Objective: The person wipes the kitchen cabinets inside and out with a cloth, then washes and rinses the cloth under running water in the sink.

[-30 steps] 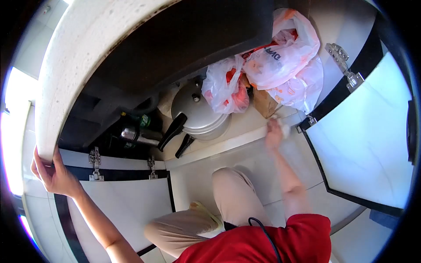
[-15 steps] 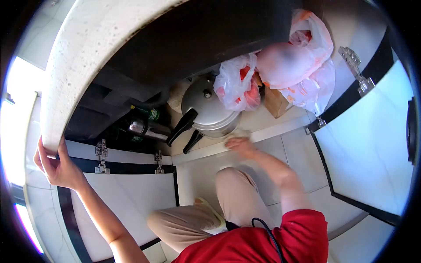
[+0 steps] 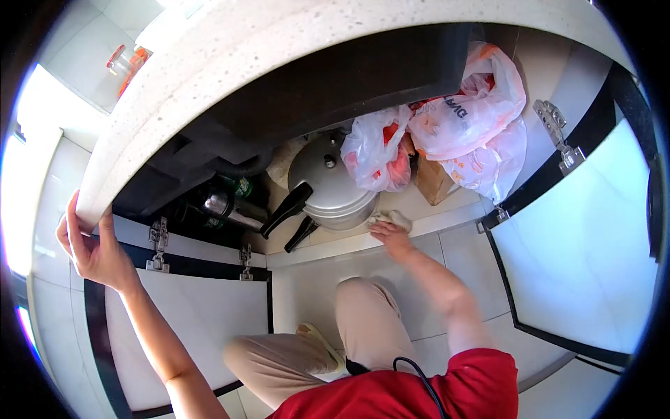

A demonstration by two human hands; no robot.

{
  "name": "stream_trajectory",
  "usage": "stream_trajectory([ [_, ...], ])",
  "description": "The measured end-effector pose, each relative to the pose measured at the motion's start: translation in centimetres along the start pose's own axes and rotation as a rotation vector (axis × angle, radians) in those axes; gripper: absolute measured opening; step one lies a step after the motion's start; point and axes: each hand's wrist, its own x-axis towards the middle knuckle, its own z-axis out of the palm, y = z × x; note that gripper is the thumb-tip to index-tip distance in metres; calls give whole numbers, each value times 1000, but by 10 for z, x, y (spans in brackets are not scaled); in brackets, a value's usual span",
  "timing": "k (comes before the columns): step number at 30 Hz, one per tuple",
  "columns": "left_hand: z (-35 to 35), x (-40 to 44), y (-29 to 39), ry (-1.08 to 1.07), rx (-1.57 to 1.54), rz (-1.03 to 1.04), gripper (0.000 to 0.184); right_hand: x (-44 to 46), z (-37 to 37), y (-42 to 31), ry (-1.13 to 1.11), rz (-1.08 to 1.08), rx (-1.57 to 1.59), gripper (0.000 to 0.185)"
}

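Note:
At the left, my left hand grips the end of the speckled pale countertop, its fingers wrapped round the edge. My right hand presses a light, crumpled cloth on the front ledge of the cabinet floor. Just left of the cloth stands a silver pressure cooker with black handles. Behind and right of my right hand are a small brown cardboard box and white plastic bags with red things inside.
Open cabinet doors stand at the left and right, with metal hinges. A metal flask and green bottles lie in the dark left part. A jar with a red lid is on the countertop.
My right hand and the cloth have moved left along the ledge, from beside the cardboard box to beside the pressure cooker. My left hand stays on the countertop edge; the view has shifted.

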Motion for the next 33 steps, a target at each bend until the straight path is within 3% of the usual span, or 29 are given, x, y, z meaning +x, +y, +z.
stream_trajectory([
  [3,2,-1,-1,-9,-18,9,41,-38,-31,59,88,220,333,45],
  [6,5,-2,-4,2,-45,25,41,-69,-60,94,61,170,-23,40],
  [8,7,-2,2,28,-110,10,41,-54,-53,71,135,397,-142,35],
  [10,7,-4,-2,23,-100,-6,40,-20,-7,27,343,593,58,35],
  [12,9,-4,-2,55,-172,2,40,4,31,-13,153,340,350,37],
  [14,9,-5,-2,54,-178,-4,41,20,24,-67,40,67,-87,37],
  [15,8,-4,-2,57,-191,-7,41,18,11,-71,35,58,-81,37],
  [18,6,-2,-3,28,-126,0,42,2,-2,-34,-9,-53,331,35],
  [19,10,-1,6,65,-178,4,42,-11,7,-2,-73,-36,520,37],
  [20,8,-2,7,67,-155,-4,42,-28,0,25,24,74,830,37],
  [22,0,1,7,-20,30,19,42,-54,-38,73,64,181,265,35],
  [23,5,2,11,22,-85,24,43,-68,-72,86,37,162,72,35],
  [24,2,1,9,9,3,27,43,-74,-93,91,16,142,-122,36],
  [25,3,1,10,22,-18,40,43,-71,-90,91,17,115,-120,36],
  [27,6,2,12,38,-25,44,43,-71,-84,79,25,258,-114,35],
  [30,7,4,5,38,-32,137,45,-63,-34,45,109,226,-98,36],
  [32,7,4,0,32,-62,158,45,-47,26,34,106,145,610,40],
  [33,8,5,-2,29,-37,212,47,-34,27,4,-75,43,-25,42],
])
